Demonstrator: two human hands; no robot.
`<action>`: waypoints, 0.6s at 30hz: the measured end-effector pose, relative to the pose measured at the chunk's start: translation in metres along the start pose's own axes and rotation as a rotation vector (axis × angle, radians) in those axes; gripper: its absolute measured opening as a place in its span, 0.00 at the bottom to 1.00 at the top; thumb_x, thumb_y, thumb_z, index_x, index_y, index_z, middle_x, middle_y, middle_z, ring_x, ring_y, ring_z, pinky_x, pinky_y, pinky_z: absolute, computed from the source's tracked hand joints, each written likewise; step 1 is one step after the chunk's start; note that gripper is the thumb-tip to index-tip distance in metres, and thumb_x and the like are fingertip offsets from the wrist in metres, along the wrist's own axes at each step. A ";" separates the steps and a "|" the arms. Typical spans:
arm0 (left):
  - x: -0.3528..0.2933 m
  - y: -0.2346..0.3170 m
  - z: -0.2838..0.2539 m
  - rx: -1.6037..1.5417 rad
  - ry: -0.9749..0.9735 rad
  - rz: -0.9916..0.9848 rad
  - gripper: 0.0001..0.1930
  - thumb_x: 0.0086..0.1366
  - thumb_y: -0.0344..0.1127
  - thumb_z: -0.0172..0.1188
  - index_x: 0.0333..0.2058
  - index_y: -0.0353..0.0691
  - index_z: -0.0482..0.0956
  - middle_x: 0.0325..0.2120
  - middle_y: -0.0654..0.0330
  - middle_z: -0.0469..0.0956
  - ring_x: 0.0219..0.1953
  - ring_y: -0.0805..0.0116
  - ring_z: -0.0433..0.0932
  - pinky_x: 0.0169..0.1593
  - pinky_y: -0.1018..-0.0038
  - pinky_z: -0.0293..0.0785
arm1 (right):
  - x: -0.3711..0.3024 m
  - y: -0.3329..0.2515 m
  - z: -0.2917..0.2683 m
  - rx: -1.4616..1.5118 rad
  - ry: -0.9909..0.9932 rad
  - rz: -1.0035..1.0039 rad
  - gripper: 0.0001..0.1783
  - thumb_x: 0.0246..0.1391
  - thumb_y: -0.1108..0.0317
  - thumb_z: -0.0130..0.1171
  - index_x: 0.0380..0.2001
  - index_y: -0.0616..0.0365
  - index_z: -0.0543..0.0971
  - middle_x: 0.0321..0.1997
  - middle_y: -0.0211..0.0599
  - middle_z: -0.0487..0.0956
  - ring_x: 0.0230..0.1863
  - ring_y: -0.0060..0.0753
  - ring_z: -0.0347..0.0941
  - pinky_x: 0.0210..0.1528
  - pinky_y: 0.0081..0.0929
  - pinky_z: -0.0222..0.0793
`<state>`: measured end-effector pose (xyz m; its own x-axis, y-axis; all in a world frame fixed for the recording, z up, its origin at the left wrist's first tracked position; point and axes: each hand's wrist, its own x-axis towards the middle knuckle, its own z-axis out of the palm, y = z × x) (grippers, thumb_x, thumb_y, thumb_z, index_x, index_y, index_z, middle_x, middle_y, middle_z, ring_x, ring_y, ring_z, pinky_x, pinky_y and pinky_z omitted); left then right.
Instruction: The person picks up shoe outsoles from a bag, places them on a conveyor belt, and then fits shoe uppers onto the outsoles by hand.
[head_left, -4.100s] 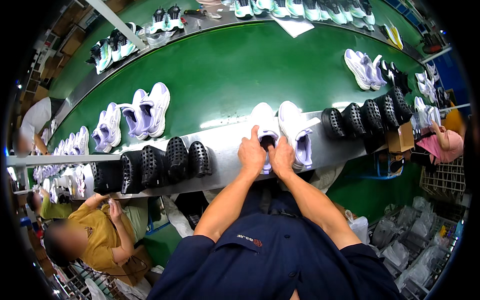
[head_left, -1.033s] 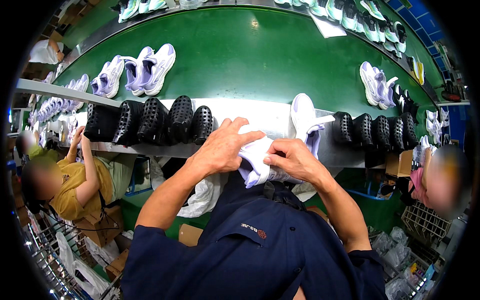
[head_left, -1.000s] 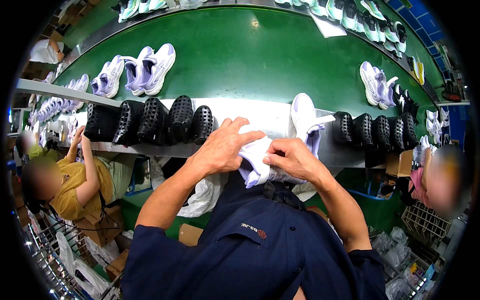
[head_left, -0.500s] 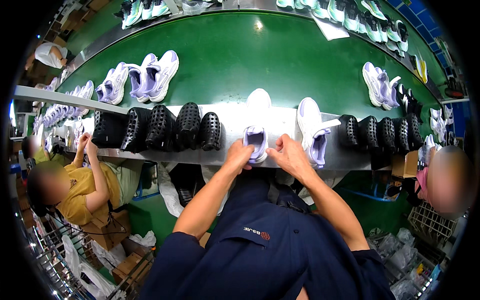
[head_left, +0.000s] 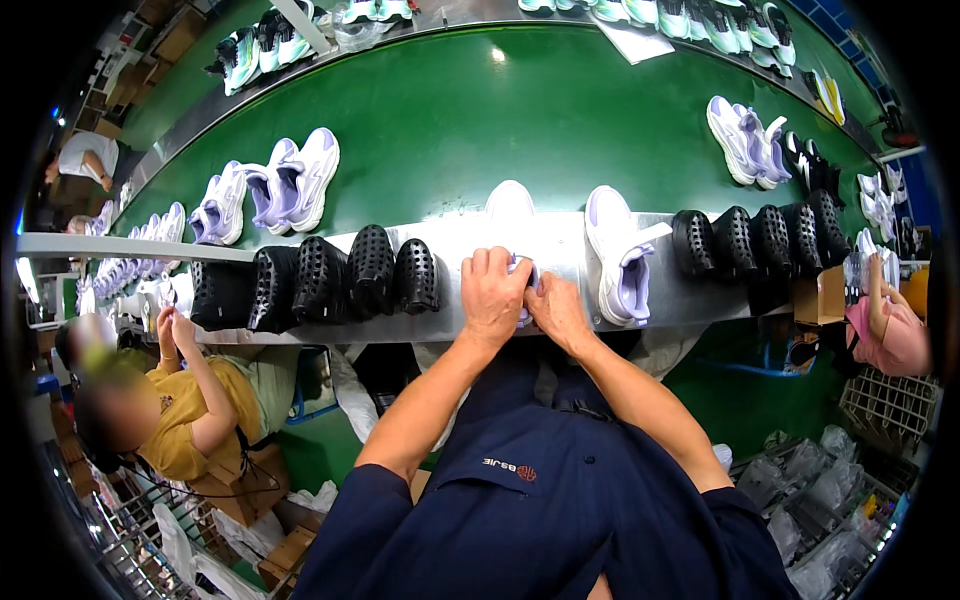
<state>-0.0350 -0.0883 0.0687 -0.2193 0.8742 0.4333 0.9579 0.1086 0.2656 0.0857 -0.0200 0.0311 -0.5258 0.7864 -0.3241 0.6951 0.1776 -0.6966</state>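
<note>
A white and lavender sneaker points away from me on the metal ledge, its opening mostly covered by my hands. Curled over the collar from the left, my left hand grips the shoe. My right hand is closed, its thumb and fingertips pinching the right side of the opening; the exact part pinched is hidden. Just to the right lies a second white and lavender sneaker, its pale strap sticking out sideways, and neither hand touches it.
Black perforated shoe-shaped forms stand in rows at left and right. Beyond the ledge, a green surface carries more sneakers. A person in yellow sits at left, another in pink at right.
My left hand has moved up from the shoe's side onto its opening. My right hand has come in from just beside the shoe to its collar. The view has shifted slightly.
</note>
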 end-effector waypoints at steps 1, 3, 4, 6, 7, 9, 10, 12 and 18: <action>0.003 -0.004 0.000 -0.007 -0.045 0.066 0.08 0.54 0.34 0.59 0.34 0.46 0.80 0.28 0.60 0.68 0.35 0.60 0.69 0.38 0.65 0.65 | 0.000 0.001 0.001 -0.005 0.011 -0.020 0.17 0.52 0.61 0.59 0.27 0.69 0.78 0.27 0.66 0.78 0.34 0.68 0.78 0.38 0.52 0.74; 0.005 -0.013 0.004 -0.036 -0.113 0.181 0.07 0.55 0.33 0.59 0.33 0.44 0.80 0.28 0.59 0.68 0.34 0.60 0.69 0.39 0.65 0.65 | 0.001 0.003 0.003 -0.016 0.031 -0.062 0.17 0.52 0.61 0.59 0.27 0.69 0.78 0.27 0.66 0.78 0.34 0.68 0.77 0.38 0.53 0.73; 0.006 -0.017 0.007 -0.058 -0.131 0.230 0.07 0.55 0.33 0.59 0.33 0.43 0.80 0.28 0.59 0.68 0.34 0.59 0.69 0.39 0.64 0.66 | 0.001 0.002 0.003 -0.021 0.028 -0.068 0.17 0.52 0.62 0.59 0.28 0.70 0.77 0.27 0.66 0.78 0.34 0.69 0.77 0.38 0.53 0.73; 0.002 -0.024 0.008 -0.182 -0.143 0.218 0.08 0.56 0.34 0.60 0.34 0.40 0.79 0.28 0.58 0.70 0.34 0.58 0.71 0.39 0.63 0.68 | 0.002 -0.003 0.005 -0.030 0.019 -0.085 0.17 0.52 0.62 0.59 0.28 0.70 0.77 0.27 0.66 0.78 0.34 0.69 0.77 0.38 0.54 0.73; 0.001 -0.022 0.006 -0.292 -0.132 0.158 0.09 0.57 0.35 0.61 0.35 0.39 0.79 0.29 0.58 0.71 0.35 0.57 0.73 0.40 0.62 0.70 | 0.003 -0.002 0.002 -0.029 0.023 -0.095 0.17 0.53 0.62 0.59 0.29 0.71 0.77 0.27 0.67 0.78 0.34 0.69 0.76 0.38 0.54 0.73; -0.007 -0.014 -0.002 -0.416 -0.091 -0.098 0.13 0.59 0.38 0.63 0.38 0.37 0.78 0.32 0.56 0.74 0.37 0.55 0.75 0.41 0.63 0.73 | 0.002 0.001 -0.003 -0.034 0.028 -0.109 0.18 0.53 0.61 0.59 0.29 0.71 0.77 0.28 0.68 0.77 0.34 0.70 0.76 0.38 0.54 0.73; -0.012 -0.006 -0.010 -0.426 -0.065 -0.289 0.15 0.60 0.41 0.64 0.40 0.36 0.78 0.33 0.54 0.75 0.38 0.53 0.76 0.41 0.64 0.74 | 0.004 0.007 -0.004 -0.049 0.019 -0.068 0.16 0.54 0.63 0.58 0.31 0.70 0.77 0.29 0.64 0.79 0.32 0.64 0.79 0.36 0.49 0.74; -0.037 -0.015 -0.007 -0.389 -0.253 -0.781 0.31 0.57 0.52 0.69 0.51 0.34 0.74 0.41 0.47 0.79 0.46 0.53 0.78 0.44 0.67 0.78 | 0.001 -0.015 -0.014 0.115 -0.111 0.160 0.14 0.54 0.66 0.57 0.32 0.69 0.76 0.30 0.60 0.81 0.31 0.55 0.81 0.36 0.43 0.76; -0.038 -0.005 -0.009 -0.948 -0.320 -1.129 0.47 0.47 0.40 0.72 0.65 0.36 0.61 0.57 0.38 0.67 0.56 0.49 0.73 0.52 0.60 0.75 | -0.018 -0.006 -0.013 0.711 -0.310 0.189 0.15 0.60 0.75 0.52 0.48 0.71 0.75 0.37 0.41 0.81 0.38 0.32 0.79 0.37 0.31 0.79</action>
<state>-0.0330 -0.1260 0.0585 -0.5696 0.6195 -0.5401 -0.1800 0.5471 0.8175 0.0971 -0.0278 0.0496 -0.6151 0.5468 -0.5680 0.3620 -0.4442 -0.8196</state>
